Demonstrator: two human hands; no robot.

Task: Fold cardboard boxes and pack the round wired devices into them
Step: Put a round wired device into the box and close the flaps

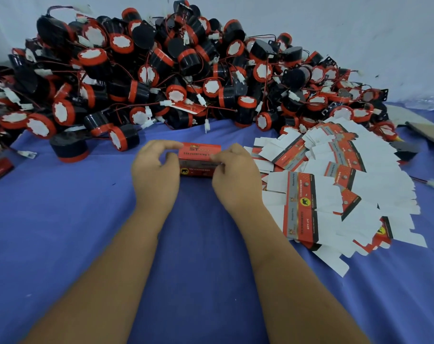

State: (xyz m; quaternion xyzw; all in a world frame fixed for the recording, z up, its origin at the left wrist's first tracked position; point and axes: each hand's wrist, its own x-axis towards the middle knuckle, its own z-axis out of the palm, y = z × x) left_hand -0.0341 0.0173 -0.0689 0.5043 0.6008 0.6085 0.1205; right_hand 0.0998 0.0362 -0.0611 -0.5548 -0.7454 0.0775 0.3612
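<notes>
Two bare hands meet at a small red-and-black printed cardboard box [199, 160] lying on the blue cloth-covered table [62, 232]: the left hand [156, 170] curls round its left end, the right hand [235, 177] pinches its right end, perhaps at a flap, though the fingers hide it. Just right, flat unfolded white-and-red box blanks [335, 184] fan out. Behind, a heap of round black-and-red wired devices [161, 70] rises against the pale wall [359, 26].

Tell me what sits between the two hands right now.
In the head view, a folded red box sits between the left hand and right hand, both gripping its ends on the blue cloth.
</notes>
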